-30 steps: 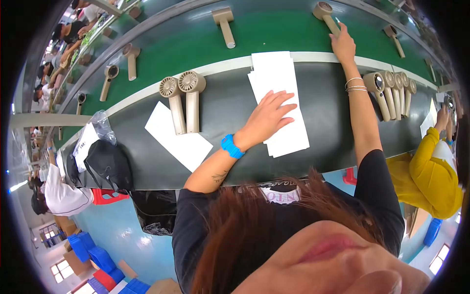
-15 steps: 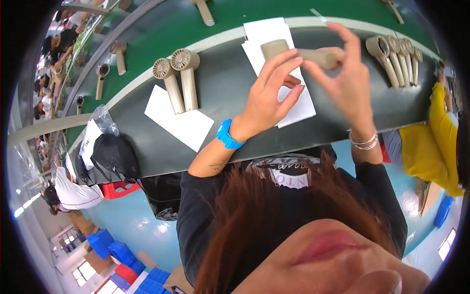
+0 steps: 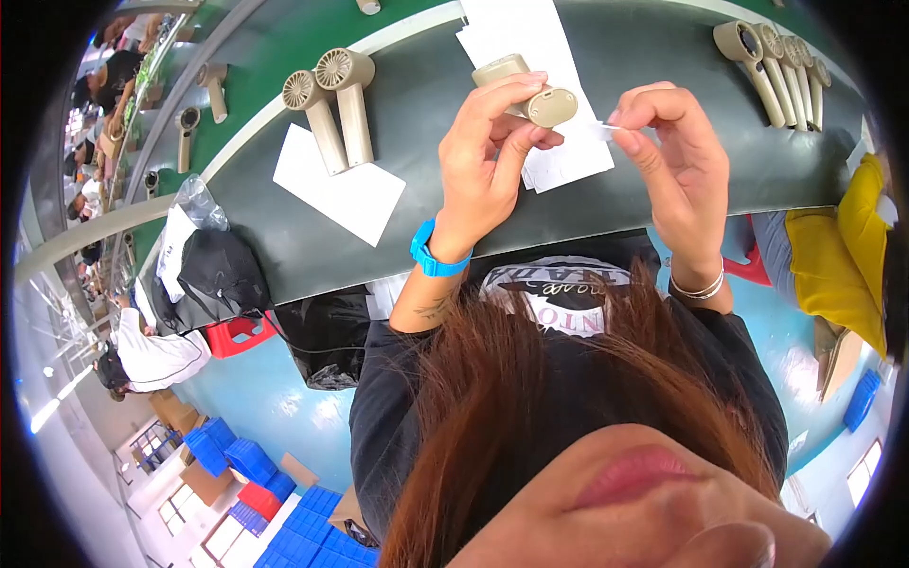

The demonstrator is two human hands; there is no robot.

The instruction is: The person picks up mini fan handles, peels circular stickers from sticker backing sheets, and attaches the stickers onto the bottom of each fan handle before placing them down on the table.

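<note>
My left hand (image 3: 481, 156) is closed around a beige handheld fan (image 3: 553, 107), tilted so the flat oval end of its handle faces me. The fan's head is partly hidden behind my fingers. Just to the right, my right hand (image 3: 684, 166) pinches a small whitish strip (image 3: 604, 130) between thumb and fingertips, apart from the fan. Beneath both hands lies a stack of white paper sheets (image 3: 578, 163) on the dark table.
Two beige fans (image 3: 355, 128) rest on a white sheet (image 3: 369, 204) at the left. Several more fans (image 3: 760, 85) lie in a row at the right. A black bag (image 3: 222, 275) sits on the left table edge; a person in yellow (image 3: 824, 265) is at the right.
The fan has turned from lying sideways to showing me its handle end. My right hand has come off it and moved lower, with the strip between its fingertips.
</note>
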